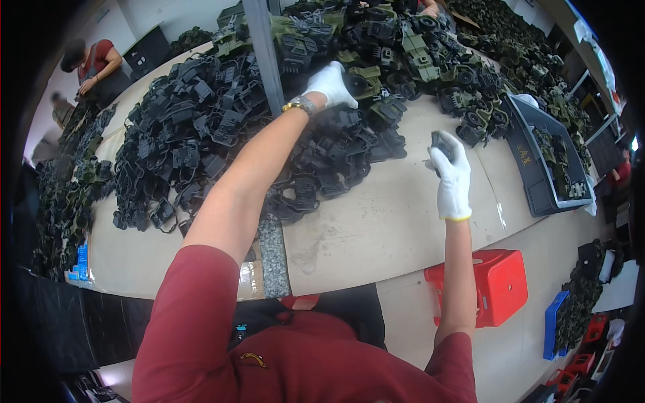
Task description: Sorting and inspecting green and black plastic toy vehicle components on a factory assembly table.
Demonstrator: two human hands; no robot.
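A small dark plastic part [441,142] sits just right of the frame's centre, pinched in the white-gloved right hand [451,176] and held above a bare patch of the desk [376,221]. The left hand [330,84], also gloved and with a metal watch at the wrist, reaches up toward the top centre of the frame into the heap of black and olive plastic parts [282,114]; its fingers curl around a dark piece at the pile's edge, though whether that piece is lifted free cannot be told. Judging from this, the step in hand is picking a second part from the heap to go with the one already held, and the next move would call for drawing it clear of its tangled neighbours. At the right lies a dark grey tray [537,195] holding a few parts; a red stool [500,282] stands below it.
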